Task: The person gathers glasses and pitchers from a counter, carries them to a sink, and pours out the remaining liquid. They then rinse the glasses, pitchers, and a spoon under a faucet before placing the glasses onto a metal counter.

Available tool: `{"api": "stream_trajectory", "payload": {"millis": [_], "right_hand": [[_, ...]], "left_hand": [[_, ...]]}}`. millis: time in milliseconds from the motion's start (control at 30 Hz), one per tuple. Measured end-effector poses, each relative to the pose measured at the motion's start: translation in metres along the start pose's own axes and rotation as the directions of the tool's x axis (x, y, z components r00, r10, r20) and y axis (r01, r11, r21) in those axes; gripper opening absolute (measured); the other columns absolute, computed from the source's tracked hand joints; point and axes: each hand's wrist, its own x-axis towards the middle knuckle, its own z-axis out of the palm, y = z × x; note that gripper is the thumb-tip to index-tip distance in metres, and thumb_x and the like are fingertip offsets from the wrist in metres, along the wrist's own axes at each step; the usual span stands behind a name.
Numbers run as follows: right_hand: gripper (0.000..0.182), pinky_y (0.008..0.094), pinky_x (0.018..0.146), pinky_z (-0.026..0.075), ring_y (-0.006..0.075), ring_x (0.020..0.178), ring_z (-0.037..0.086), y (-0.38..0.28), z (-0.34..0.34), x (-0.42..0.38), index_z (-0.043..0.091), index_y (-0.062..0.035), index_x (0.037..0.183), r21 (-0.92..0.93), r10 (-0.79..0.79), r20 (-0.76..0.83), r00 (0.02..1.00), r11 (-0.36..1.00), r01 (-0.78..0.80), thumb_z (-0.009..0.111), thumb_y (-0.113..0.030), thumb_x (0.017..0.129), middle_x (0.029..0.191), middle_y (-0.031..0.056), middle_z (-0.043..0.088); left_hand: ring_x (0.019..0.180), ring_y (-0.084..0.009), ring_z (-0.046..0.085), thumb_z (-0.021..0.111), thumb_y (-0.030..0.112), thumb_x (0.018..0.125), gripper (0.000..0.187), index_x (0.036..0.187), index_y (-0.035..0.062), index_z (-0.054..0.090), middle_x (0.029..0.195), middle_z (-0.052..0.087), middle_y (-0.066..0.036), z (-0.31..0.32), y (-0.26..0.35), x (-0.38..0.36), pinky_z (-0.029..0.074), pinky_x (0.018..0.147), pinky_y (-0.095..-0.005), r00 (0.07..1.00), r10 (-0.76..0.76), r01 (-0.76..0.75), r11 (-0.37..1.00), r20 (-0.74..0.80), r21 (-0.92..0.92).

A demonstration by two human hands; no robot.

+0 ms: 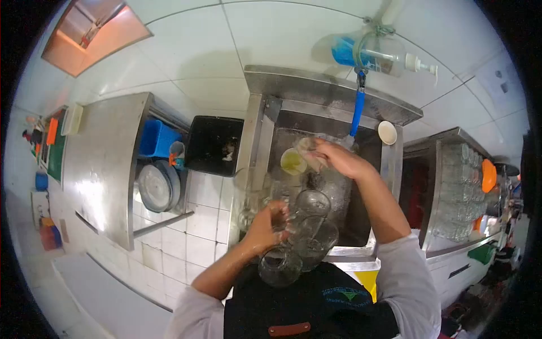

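Right hand (pixel 334 157): reaching over the sink, grip closed around a blurred glass (pixel 306 145) of clear make.
Left hand (pixel 264 227): low at the sink's near left side, fingers bent beside clear glassware – whether its grip is clamped or apart, I cannot tell.
Clear glasses (pixel 314 204): clustered between the person's forearms, overlapping near the black apron (pixel 293 313); contents cannot be made out.
Sink (pixel 391 172): steel, dark inside, wet and foamy around the right hand.
Round vessel (pixel 293 162): in the sink, just beside the blurred glass, with something yellow-green inside.
White cup (pixel 387 132): on the sink's right rim.
Blue-handled tap (pixel 358 110): at the sink's far side.
Pump bottle (pixel 392 59): clear, lying sideways against the tiled wall, next to a blue container (pixel 342 51).
Black bin (pixel 200 161): left of the sink – pale scraps (pixel 230 148) inside.
Blue crate (pixel 158 137): under the left steel counter (pixel 107 169), near a round tub (pixel 155 187).
Glass rack (pixel 432 198): to the right, filled with rows of stacked glasses (pixel 458 183).
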Motion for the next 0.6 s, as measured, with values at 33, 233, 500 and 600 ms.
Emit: {"api": "stream_trajectory", "payload": {"millis": [33,233,500,600], "right_hand": [[0.044,0.0299,0.087,0.045,0.0170,0.107,0.054,-0.026,0.010,-0.027,0.047,0.0050,0.129,-0.077,-0.096,0.040,0.995,0.992,0.099,0.049,-0.019,0.092,0.115,0.0094,0.057],[0.040,0.0338,0.093,0.044,0.0237,0.109,0.057,-0.080,0.047,-0.081,0.048,-0.0011,0.129,-0.807,0.024,0.484,0.875,0.399,0.436,0.051,-0.022,0.096,0.125,0.0151,0.056],[0.043,0.0376,0.083,0.045,0.0251,0.094,0.057,-0.047,0.053,-0.093,0.055,-0.0049,0.118,-0.666,0.164,0.542,0.824,0.682,0.302,0.044,-0.041,0.098,0.110,0.0150,0.060],[0.038,0.0305,0.073,0.047,0.0172,0.082,0.057,-0.062,0.057,-0.122,0.055,-0.0042,0.119,-0.447,0.291,0.308,0.906,0.885,-0.132,0.044,-0.035,0.099,0.109,0.0114,0.059]], "left_hand": [[0.088,-0.0158,0.057,0.075,0.004,0.066,0.048,0.107,0.0027,0.051,0.095,0.055,-0.003,0.007,0.000,0.007,0.048,0.079,-0.0313,0.997,0.045,-0.047,0.998,0.056,0.044],[0.081,-0.0351,0.065,0.075,0.016,0.064,0.048,0.106,0.0018,0.057,0.083,0.065,-0.017,0.058,0.041,0.015,0.051,0.073,-0.0436,0.909,0.143,-0.324,0.833,0.391,0.449],[0.082,-0.0398,0.064,0.071,0.018,0.066,0.047,0.108,0.0023,0.057,0.083,0.065,-0.022,0.093,0.062,-0.006,0.050,0.075,-0.0495,0.777,0.202,-0.541,0.698,0.596,0.469],[0.082,-0.0397,0.064,0.071,0.018,0.066,0.046,0.107,0.0020,0.059,0.084,0.065,-0.022,0.090,0.044,-0.007,0.050,0.076,-0.0496,0.739,0.274,-0.636,0.587,0.616,0.501]]}}
